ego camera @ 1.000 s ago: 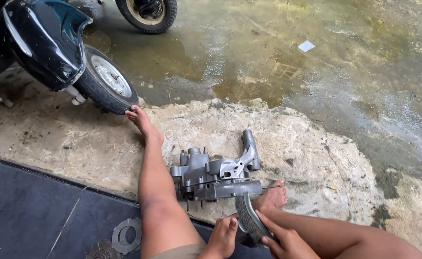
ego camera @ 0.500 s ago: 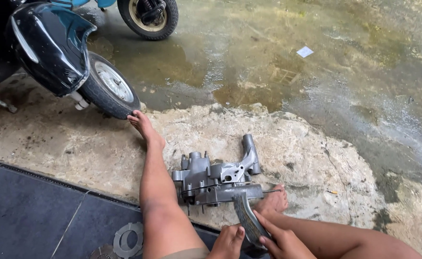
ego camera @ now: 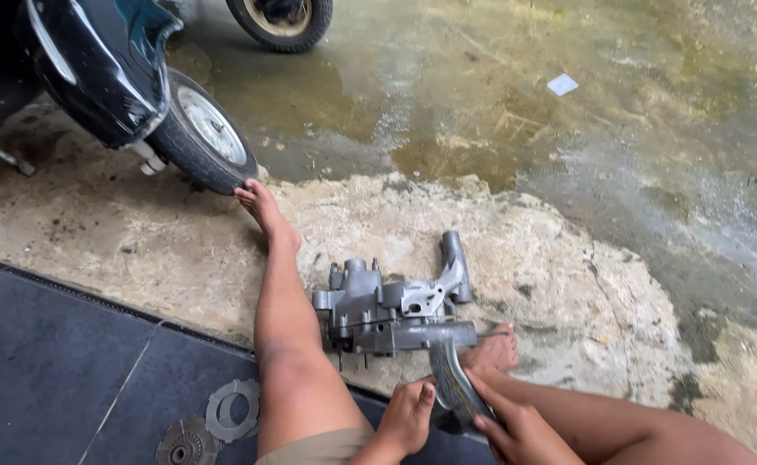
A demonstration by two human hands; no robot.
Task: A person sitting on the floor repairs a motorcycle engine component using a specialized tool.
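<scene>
A: Entry. Left hand (ego camera: 406,419) and right hand (ego camera: 516,430), state?

B: Both are closed around a dark ribbed belt (ego camera: 452,385), one on each side of it, low in view.

A: Belt position?

B: It runs up from between the hands to the grey engine casing (ego camera: 391,310) just above them, touching its lower edge.

A: Surroundings?

B: Two clutch discs (ego camera: 210,426) lie left of the grip; a scooter wheel (ego camera: 204,131) sits well beyond it.

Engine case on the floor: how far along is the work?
Done: the grey engine case is off the scooter and lies on the concrete between the person's legs; two clutch discs lie on the dark tiles. In hand: the left hand and right hand hold a dark curved part against the case. Left: it is not seated.
</scene>
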